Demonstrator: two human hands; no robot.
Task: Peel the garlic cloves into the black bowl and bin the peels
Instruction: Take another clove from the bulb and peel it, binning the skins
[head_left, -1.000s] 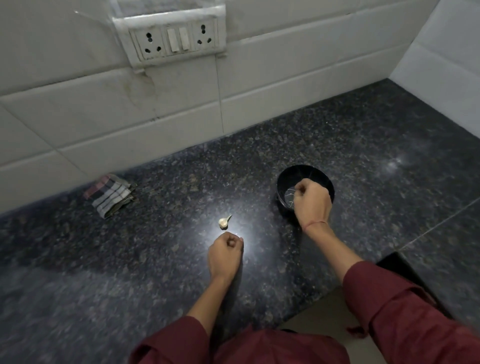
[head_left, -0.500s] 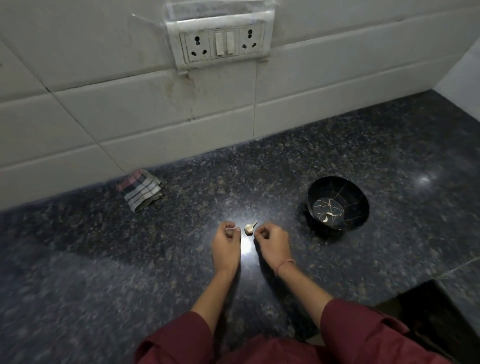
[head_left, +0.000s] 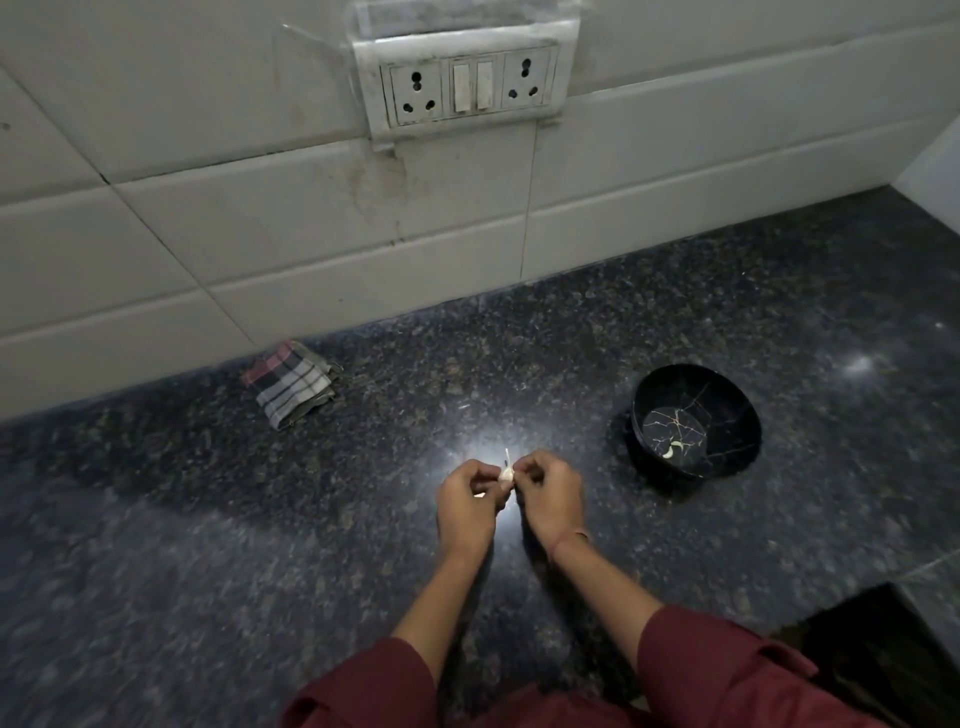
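1. A dark speckled counter (head_left: 208, 571) runs along a white tiled wall (head_left: 208, 208), which carries a socket plate (head_left: 470, 85).
2. A folded checked cloth (head_left: 291, 387) lies at the foot of the wall.
3. The left hand (head_left: 467, 506) and right hand (head_left: 550, 501) meet over the counter, fingers curled, both pinching one garlic clove (head_left: 506, 474) between them.
4. The black bowl (head_left: 732, 421) stands to the right of the hands, apart from them, with a pale peeled clove (head_left: 670, 451) on its bottom.
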